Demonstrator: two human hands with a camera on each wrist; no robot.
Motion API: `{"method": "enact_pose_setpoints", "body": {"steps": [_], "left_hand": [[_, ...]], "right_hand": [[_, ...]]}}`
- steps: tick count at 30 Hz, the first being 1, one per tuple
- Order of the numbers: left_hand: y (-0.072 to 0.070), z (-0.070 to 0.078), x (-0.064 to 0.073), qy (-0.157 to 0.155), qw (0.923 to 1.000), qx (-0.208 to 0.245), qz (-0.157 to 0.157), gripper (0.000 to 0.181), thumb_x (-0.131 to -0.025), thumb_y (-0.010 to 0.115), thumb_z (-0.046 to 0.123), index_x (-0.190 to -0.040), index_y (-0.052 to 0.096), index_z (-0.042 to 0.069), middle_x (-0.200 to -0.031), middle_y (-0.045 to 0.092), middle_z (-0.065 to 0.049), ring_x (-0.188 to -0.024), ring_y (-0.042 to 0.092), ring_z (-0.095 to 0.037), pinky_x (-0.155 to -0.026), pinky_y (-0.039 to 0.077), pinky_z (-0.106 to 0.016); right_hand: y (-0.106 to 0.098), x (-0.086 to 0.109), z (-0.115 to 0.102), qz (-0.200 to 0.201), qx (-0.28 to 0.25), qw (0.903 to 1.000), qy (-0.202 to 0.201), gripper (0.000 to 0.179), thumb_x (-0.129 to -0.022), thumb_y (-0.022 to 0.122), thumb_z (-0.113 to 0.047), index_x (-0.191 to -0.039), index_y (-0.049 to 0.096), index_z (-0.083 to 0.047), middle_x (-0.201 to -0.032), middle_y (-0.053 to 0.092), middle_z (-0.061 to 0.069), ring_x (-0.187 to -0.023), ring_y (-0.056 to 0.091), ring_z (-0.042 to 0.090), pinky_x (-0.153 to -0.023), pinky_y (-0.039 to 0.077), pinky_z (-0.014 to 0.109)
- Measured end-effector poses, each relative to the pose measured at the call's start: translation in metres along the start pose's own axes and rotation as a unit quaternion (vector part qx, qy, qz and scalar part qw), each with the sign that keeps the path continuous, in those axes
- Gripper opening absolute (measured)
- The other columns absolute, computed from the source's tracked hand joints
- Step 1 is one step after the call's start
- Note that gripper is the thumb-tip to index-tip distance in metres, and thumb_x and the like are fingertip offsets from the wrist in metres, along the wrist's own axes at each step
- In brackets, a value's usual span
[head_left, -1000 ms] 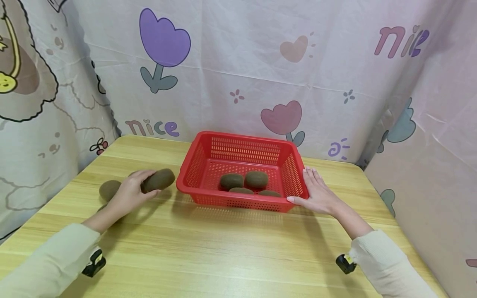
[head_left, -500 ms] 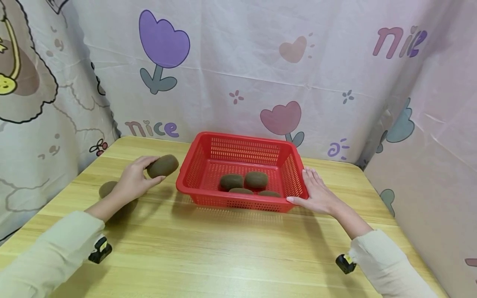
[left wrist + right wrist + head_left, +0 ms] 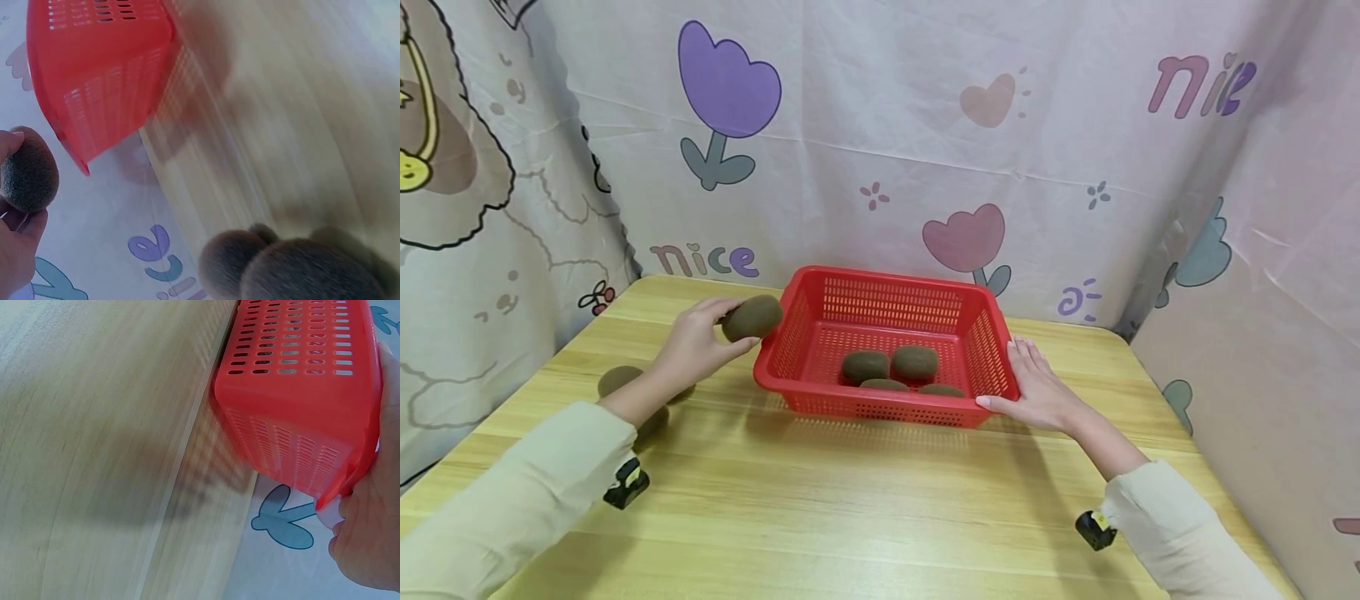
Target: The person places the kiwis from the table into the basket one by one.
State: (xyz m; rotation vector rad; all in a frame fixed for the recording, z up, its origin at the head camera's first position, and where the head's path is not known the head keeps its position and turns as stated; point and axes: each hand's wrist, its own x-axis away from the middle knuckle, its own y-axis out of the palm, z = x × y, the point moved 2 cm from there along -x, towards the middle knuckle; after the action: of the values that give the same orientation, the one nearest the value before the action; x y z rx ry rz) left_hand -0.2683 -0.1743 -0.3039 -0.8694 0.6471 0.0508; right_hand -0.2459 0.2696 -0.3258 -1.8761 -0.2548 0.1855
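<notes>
In the head view my left hand (image 3: 700, 337) pinches a brown fuzzy kiwi (image 3: 754, 318) between thumb and fingers, raised right at the left rim of the red plastic basket (image 3: 865, 402). The same held kiwi (image 3: 30, 172) shows at the left edge of the left wrist view. Two whole kiwis (image 3: 915, 362) lie inside the basket, and the tops of two more rise just above its near wall. My right hand (image 3: 1041, 392) rests on the basket's right near corner, fingers straight along the right side, thumb on the near rim.
On the wooden table (image 3: 880, 517), several loose kiwis (image 3: 620, 379) lie left of the basket, partly behind my left forearm. A printed cloth curtain (image 3: 865, 108) hangs behind the table and along both sides. Each sleeve carries a small black wrist camera (image 3: 627, 483).
My left hand has lifted the kiwi from beside the others and carried it up and right to the basket's left rim. The right hand and basket stay in place.
</notes>
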Motion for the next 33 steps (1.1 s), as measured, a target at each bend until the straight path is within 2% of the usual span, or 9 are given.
{"method": "enact_pose_setpoints", "body": {"steps": [10, 18, 21, 26, 30, 33], "left_hand": [[0.015, 0.020, -0.015, -0.002, 0.9986, 0.043, -0.029, 0.048, -0.076, 0.074, 0.006, -0.119, 0.056, -0.009, -0.116, 0.058, -0.027, -0.103, 0.056, -0.038, -0.084, 0.051, -0.053], [0.036, 0.032, -0.023, -0.011, 0.9968, 0.050, -0.062, 0.051, -0.077, 0.073, 0.008, -0.120, 0.054, -0.011, -0.117, 0.057, -0.028, -0.103, 0.056, -0.039, -0.086, 0.051, -0.051], [0.045, 0.037, -0.025, -0.031, 0.9948, 0.050, -0.083, 0.052, -0.078, 0.072, 0.010, -0.122, 0.052, -0.010, -0.120, 0.056, -0.027, -0.106, 0.055, -0.039, -0.089, 0.050, -0.052], [0.062, 0.047, -0.028, -0.090, 0.9879, 0.041, -0.120, 0.052, -0.081, 0.069, 0.011, -0.126, 0.050, -0.008, -0.121, 0.054, -0.025, -0.106, 0.055, -0.037, -0.092, 0.048, -0.051], [0.075, 0.051, -0.033, -0.127, 0.9797, 0.025, -0.153, 0.047, -0.082, 0.069, 0.011, -0.122, 0.051, -0.008, -0.113, 0.057, -0.023, -0.098, 0.056, -0.032, -0.089, 0.051, -0.047], [0.083, 0.051, -0.036, -0.158, 0.9702, 0.007, -0.184, 0.043, -0.082, 0.068, 0.011, -0.118, 0.052, -0.008, -0.110, 0.057, -0.022, -0.095, 0.055, -0.029, -0.089, 0.052, -0.045]], "right_hand": [[0.001, 0.000, 0.001, -0.001, 0.004, 1.0000, 0.000, 0.106, -0.081, 0.055, -0.061, -0.147, 0.004, 0.005, -0.154, 0.001, 0.026, -0.141, 0.000, 0.046, -0.111, 0.011, 0.063], [0.001, 0.000, 0.001, -0.004, 0.000, 1.0000, -0.001, 0.106, -0.081, 0.055, -0.060, -0.147, 0.004, 0.005, -0.154, 0.000, 0.026, -0.141, -0.001, 0.045, -0.111, 0.011, 0.063], [0.001, 0.000, 0.001, -0.005, -0.001, 1.0000, -0.001, 0.106, -0.081, 0.055, -0.060, -0.147, 0.003, 0.005, -0.154, -0.001, 0.026, -0.141, -0.001, 0.045, -0.111, 0.011, 0.063], [0.001, 0.000, 0.002, -0.005, -0.001, 1.0000, 0.001, 0.106, -0.081, 0.055, -0.061, -0.147, 0.003, 0.004, -0.154, -0.001, 0.026, -0.141, 0.000, 0.045, -0.110, 0.013, 0.065], [0.001, 0.000, 0.002, -0.005, -0.002, 1.0000, 0.002, 0.106, -0.081, 0.055, -0.061, -0.147, 0.003, 0.004, -0.154, 0.000, 0.026, -0.141, 0.000, 0.046, -0.110, 0.013, 0.065], [0.001, 0.000, 0.002, -0.006, -0.003, 1.0000, 0.000, 0.106, -0.081, 0.055, -0.061, -0.147, 0.004, 0.004, -0.154, 0.000, 0.026, -0.140, 0.000, 0.046, -0.109, 0.014, 0.065]]}}
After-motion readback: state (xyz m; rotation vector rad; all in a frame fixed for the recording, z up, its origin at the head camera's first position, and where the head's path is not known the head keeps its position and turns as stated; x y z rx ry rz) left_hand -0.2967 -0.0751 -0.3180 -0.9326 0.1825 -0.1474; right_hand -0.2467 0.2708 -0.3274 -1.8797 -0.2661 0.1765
